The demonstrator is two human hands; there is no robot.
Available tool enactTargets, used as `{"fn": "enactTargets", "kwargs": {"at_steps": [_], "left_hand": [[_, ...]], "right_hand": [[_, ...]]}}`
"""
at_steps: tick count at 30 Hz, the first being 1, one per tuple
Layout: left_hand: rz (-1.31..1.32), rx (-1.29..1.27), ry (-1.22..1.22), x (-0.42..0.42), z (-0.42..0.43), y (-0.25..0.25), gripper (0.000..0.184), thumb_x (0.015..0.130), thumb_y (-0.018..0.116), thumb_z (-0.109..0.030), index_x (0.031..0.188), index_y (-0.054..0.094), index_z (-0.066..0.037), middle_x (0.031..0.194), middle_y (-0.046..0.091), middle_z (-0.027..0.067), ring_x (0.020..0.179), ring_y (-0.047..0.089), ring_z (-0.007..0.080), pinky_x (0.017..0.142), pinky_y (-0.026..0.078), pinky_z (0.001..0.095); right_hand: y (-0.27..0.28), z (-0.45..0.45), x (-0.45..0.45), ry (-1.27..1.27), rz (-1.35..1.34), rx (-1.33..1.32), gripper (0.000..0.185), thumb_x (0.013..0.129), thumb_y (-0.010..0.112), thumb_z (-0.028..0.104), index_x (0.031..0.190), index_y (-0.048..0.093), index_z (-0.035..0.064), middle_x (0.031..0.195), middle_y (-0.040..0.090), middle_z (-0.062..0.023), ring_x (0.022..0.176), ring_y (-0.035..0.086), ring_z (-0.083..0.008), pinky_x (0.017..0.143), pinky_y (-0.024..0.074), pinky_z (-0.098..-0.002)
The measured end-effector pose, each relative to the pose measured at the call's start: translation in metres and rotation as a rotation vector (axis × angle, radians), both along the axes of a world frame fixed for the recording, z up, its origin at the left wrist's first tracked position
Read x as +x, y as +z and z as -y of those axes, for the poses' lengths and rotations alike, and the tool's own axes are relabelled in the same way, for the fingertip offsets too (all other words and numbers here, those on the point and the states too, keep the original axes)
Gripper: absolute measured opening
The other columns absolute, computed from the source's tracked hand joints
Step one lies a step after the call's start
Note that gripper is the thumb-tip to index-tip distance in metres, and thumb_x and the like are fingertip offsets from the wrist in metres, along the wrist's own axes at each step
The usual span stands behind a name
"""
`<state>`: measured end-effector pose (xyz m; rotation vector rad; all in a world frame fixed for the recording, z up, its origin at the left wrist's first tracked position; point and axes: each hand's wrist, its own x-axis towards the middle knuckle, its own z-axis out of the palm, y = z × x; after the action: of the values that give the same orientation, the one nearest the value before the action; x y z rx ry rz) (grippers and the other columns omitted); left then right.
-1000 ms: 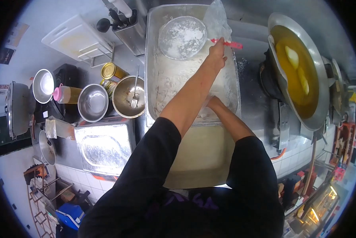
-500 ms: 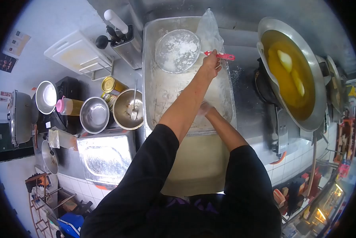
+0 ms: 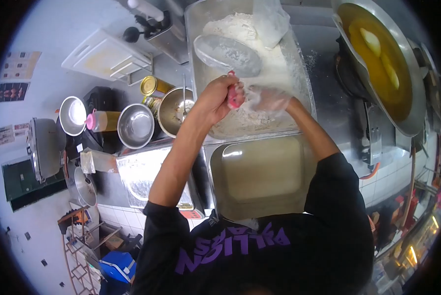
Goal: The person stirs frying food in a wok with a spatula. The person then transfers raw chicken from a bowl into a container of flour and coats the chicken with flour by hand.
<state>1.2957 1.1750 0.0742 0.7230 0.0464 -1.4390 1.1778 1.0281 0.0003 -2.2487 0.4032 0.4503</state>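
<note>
Over the left part of the metal tray [image 3: 303, 81], the left hand [image 3: 220, 96] is clenched around the red handle [image 3: 235, 93] of a round sieve [image 3: 226, 54]. The sieve's mesh is tilted and lies over the tray's far left part, with white powder clinging to it. The right hand [image 3: 268, 100], in 1 clear plastic glove, is above the tray's near middle, close to the left hand; its fingers are blurred, and I cannot tell whether they grasp anything.

Within the tray, white flour [image 3: 279, 64] covers much of the bottom, with 1 heap toward the far end. At that same end of the tray, a clear plastic bag [image 3: 271, 22] lies over the flour.

To the right of the tray sits a wide wok [image 3: 419, 115] of yellow oil [image 3: 400, 101], with 2 pale pieces [image 3: 372, 43] in it. Just off the tray's near edge is a metal basin [image 3: 217, 179], its inside pale yellow.

To the tray's left, nearest first, are a steel bowl [image 3: 167, 118] with 1 fork [image 3: 184, 91] in it, a smaller bowl [image 3: 135, 125] and a bottle [image 3: 106, 121] with a pink cap. A yellow tin [image 3: 154, 86] also stands left of the tray; a white cutting board [image 3: 93, 55] leans farther out on that side.
</note>
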Motion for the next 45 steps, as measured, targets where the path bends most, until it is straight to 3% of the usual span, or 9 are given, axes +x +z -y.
{"fn": "enactTargets", "kwargs": {"at_steps": [4, 9, 12, 15, 22, 31, 37, 40, 45], "left_hand": [[0.446, 0.291, -0.033, 0.003, -0.038, -0.001, 0.012, 0.088, 0.050, -0.006, 0.095, 0.040, -0.005, 0.073, 0.044, 0.0029, 0.059, 0.042, 0.0076, 0.046, 0.035, 0.0221], [1.453, 0.467, -0.028, 0.017, -0.056, -0.056, 0.018, 0.078, 0.060, -0.008, 0.090, 0.050, 0.001, 0.069, 0.054, 0.0159, 0.063, 0.055, 0.0287, 0.057, 0.044, 0.0372], [1.724, 0.392, 0.051, 0.017, -0.059, -0.046, 0.026, 0.076, 0.067, -0.015, 0.088, 0.053, 0.003, 0.076, 0.056, 0.0235, 0.073, 0.057, 0.0382, 0.065, 0.044, 0.0419], [1.822, 0.446, 0.000, 0.024, -0.056, -0.032, 0.032, 0.076, 0.071, -0.022, 0.087, 0.053, 0.002, 0.079, 0.057, 0.0227, 0.075, 0.058, 0.0386, 0.066, 0.044, 0.0427], [1.953, 0.413, 0.250, 0.055, -0.022, -0.046, 0.037, 0.081, 0.068, -0.030, 0.081, 0.055, 0.004, 0.076, 0.056, 0.0232, 0.074, 0.056, 0.0411, 0.065, 0.043, 0.0449], [1.904, 0.409, 0.197, 0.070, -0.027, -0.041, 0.041, 0.082, 0.067, -0.034, 0.077, 0.055, 0.004, 0.068, 0.056, 0.0230, 0.060, 0.054, 0.0380, 0.058, 0.042, 0.0421], [1.709, 0.499, 0.104, 0.061, -0.048, -0.046, 0.043, 0.085, 0.064, -0.037, 0.078, 0.057, 0.005, 0.060, 0.057, 0.0181, 0.054, 0.057, 0.0270, 0.055, 0.043, 0.0373], [1.684, 0.501, 0.098, 0.063, -0.053, -0.050, 0.044, 0.086, 0.063, -0.037, 0.075, 0.057, 0.004, 0.058, 0.057, 0.0121, 0.049, 0.056, 0.0179, 0.049, 0.043, 0.0333], [1.461, 0.532, -0.017, 0.054, -0.059, -0.037, 0.041, 0.086, 0.061, -0.032, 0.072, 0.057, 0.006, 0.052, 0.055, 0.0141, 0.044, 0.059, 0.0215, 0.047, 0.047, 0.0340]], "right_hand": [[-0.029, 0.012, -0.020, 0.200, -0.311, -0.169, 0.082, 0.066, 0.069, 0.040, 0.131, 0.040, -0.0011, 0.120, 0.053, -0.0278, 0.107, 0.055, -0.0355, 0.094, 0.0433, -0.0365], [-0.022, -0.019, -0.013, 0.277, -0.288, -0.234, 0.088, 0.065, 0.070, 0.040, 0.133, 0.035, -0.0035, 0.124, 0.051, -0.0270, 0.109, 0.055, -0.0339, 0.092, 0.0457, -0.0359], [-0.010, -0.013, 0.004, 0.107, -0.084, 0.192, 0.089, 0.065, 0.070, 0.043, 0.133, 0.036, -0.0041, 0.124, 0.051, -0.0282, 0.110, 0.054, -0.0354, 0.092, 0.0453, -0.0370], [-0.012, -0.007, 0.012, 0.133, -0.233, -0.240, 0.081, 0.070, 0.066, 0.048, 0.128, 0.043, -0.0036, 0.118, 0.055, -0.0274, 0.108, 0.056, -0.0346, 0.091, 0.0455, -0.0369], [-0.045, -0.048, 0.030, -0.011, -0.203, -0.128, 0.079, 0.074, 0.055, 0.062, 0.129, 0.050, 0.0060, 0.134, 0.040, -0.0306, 0.123, 0.042, -0.0389, 0.105, 0.0314, -0.0412], [-0.048, -0.061, 0.087, 0.425, -0.207, -0.157, 0.078, 0.073, 0.058, 0.059, 0.127, 0.049, 0.0037, 0.135, 0.039, -0.0262, 0.126, 0.037, -0.0377, 0.106, 0.0291, -0.0436], [-0.090, -0.084, 0.047, 0.185, 0.692, -0.486, 0.043, 0.076, 0.056, 0.042, 0.096, 0.063, 0.0047, 0.088, 0.064, -0.0201, 0.083, 0.061, -0.0305, 0.079, 0.0464, -0.0427], [-0.092, -0.074, 0.065, 0.478, 0.065, 0.006, 0.055, 0.079, 0.059, 0.040, 0.121, 0.052, 0.0034, 0.105, 0.057, -0.0222, 0.099, 0.057, -0.0339, 0.085, 0.0441, -0.0445], [-0.026, -0.085, 0.060, 0.395, -0.032, -0.281, 0.047, 0.081, 0.060, 0.031, 0.122, 0.053, 0.0081, 0.098, 0.060, -0.0213, 0.093, 0.059, -0.0346, 0.081, 0.0471, -0.0436]]}}
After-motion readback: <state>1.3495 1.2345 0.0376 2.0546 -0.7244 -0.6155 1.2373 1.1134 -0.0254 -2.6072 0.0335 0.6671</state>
